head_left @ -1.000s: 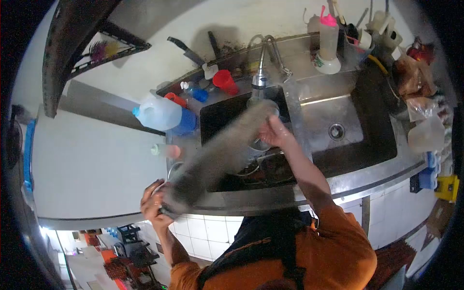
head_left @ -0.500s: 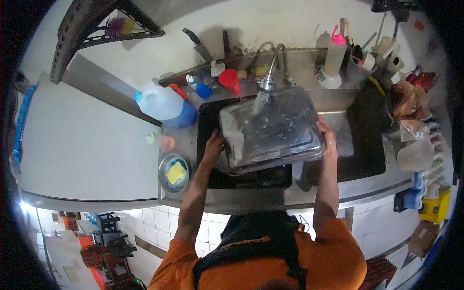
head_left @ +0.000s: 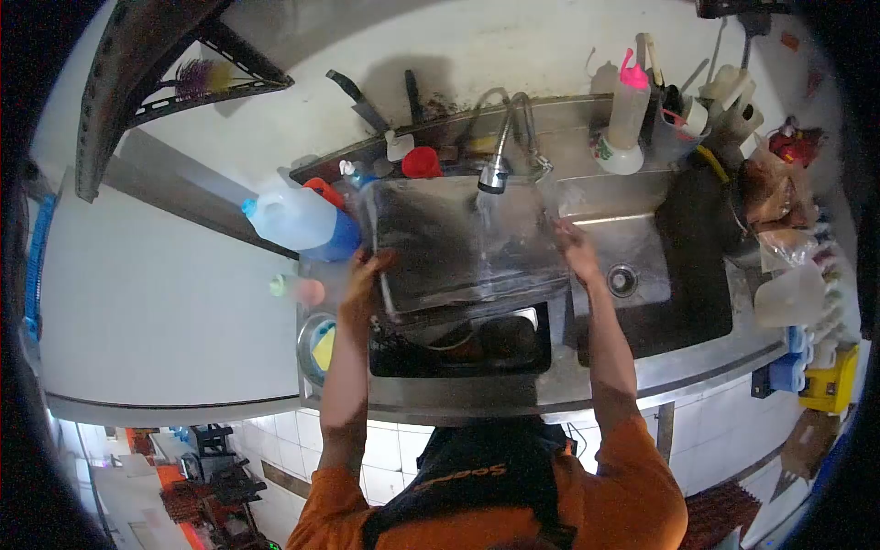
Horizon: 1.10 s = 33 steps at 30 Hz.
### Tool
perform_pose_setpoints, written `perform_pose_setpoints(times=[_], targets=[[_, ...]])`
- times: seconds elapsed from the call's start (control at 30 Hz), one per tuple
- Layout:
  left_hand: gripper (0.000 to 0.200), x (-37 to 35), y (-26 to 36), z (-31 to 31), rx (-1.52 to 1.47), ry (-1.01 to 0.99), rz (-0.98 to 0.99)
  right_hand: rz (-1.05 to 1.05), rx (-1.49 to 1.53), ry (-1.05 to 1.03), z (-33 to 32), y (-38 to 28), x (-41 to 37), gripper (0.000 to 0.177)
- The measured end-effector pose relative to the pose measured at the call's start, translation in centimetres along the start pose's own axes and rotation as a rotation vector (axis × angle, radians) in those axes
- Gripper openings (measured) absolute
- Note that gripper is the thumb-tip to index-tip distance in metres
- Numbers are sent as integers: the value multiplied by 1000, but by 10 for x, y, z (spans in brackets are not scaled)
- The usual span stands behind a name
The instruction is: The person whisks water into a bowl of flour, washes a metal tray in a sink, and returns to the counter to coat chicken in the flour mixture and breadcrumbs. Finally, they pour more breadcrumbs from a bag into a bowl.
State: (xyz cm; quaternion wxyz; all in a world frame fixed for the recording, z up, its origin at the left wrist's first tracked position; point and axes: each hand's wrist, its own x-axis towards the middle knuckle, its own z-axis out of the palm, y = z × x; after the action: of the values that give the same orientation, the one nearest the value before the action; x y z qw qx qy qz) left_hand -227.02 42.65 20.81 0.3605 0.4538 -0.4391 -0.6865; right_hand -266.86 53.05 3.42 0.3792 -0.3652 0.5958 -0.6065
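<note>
A large clear rectangular plastic container (head_left: 431, 243) is tilted over the left sink basin (head_left: 403, 359), under running water from the tap (head_left: 493, 176). My left hand (head_left: 365, 275) grips its left edge, fingers partly hidden and blurred. On its right edge, my right hand (head_left: 576, 249) is closed around the rim. Below the container, dark and metal-rimmed items show in the left basin. A bowl (head_left: 310, 367) with a yellow sponge (head_left: 324, 349) sits by my left forearm.
A jug of blue liquid (head_left: 302, 223), a small bottle (head_left: 298, 290) and a red cup (head_left: 422, 162) stand left and behind. The right basin (head_left: 632, 252) has a drain. A pink-topped bottle (head_left: 629, 115) and a utensil holder (head_left: 679, 119) stand at the back right.
Both hands have shifted the container left and toward the back, tilting it differently under the water. More of the left basin's contents and the right basin's drain now show.
</note>
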Motion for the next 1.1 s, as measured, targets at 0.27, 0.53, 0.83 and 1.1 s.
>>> perform_pose_setpoints(times=[0.27,0.53,0.83,1.1], targets=[[42,-70,66,18,228,385,315,-308,-708,358,72,-8,91,56],[48,-167,105,8,321,493,494,-480,-1257,174,37,56,167,58],[73,-280,62,-48,462,745,572,-196,-1050,-4,15,50,199,59],[50,-364,0,-40,715,630,223,-138,-574,-52,71,-17,-8,65]])
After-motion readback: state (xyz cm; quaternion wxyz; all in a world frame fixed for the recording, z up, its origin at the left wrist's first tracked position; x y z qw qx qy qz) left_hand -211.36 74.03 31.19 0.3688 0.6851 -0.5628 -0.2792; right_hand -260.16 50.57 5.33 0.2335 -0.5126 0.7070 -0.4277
